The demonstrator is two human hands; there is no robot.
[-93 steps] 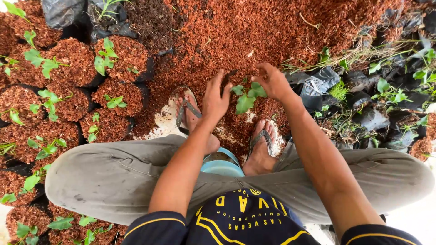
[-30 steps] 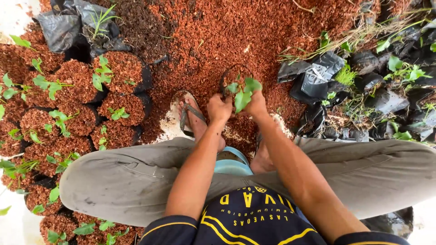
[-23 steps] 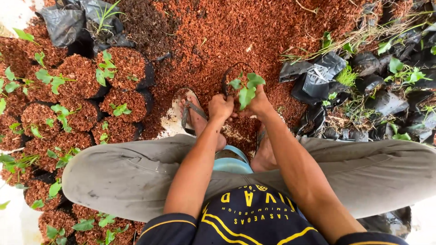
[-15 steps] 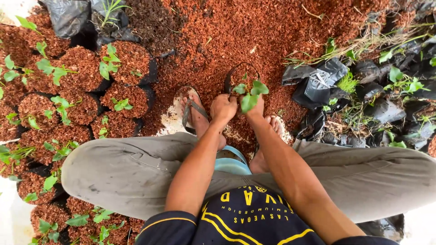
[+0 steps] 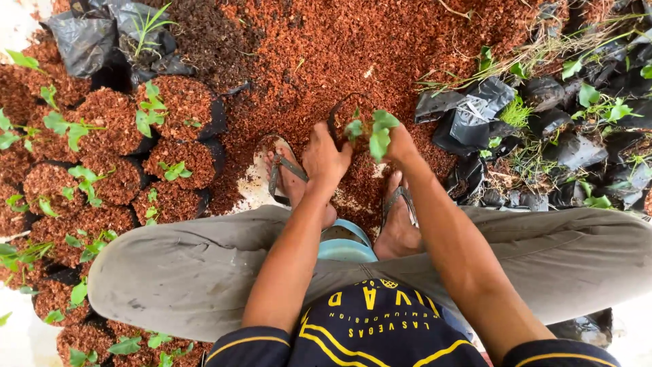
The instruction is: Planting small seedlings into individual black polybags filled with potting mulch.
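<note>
The seedling (image 5: 375, 132) sits in a small black bag (image 5: 337, 117) of reddish husk, right between your fingertips. Your right hand (image 5: 401, 145) is curled around the stem side, and your left hand (image 5: 324, 158) grips the bag's near edge. Filled bags (image 5: 178, 102) sit well off past your left knuckles, crumpled empties (image 5: 468, 115) past your right.

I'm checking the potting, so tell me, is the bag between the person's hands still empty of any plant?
No, the small black bag held by the left hand and right hand has a green seedling in it.
</note>
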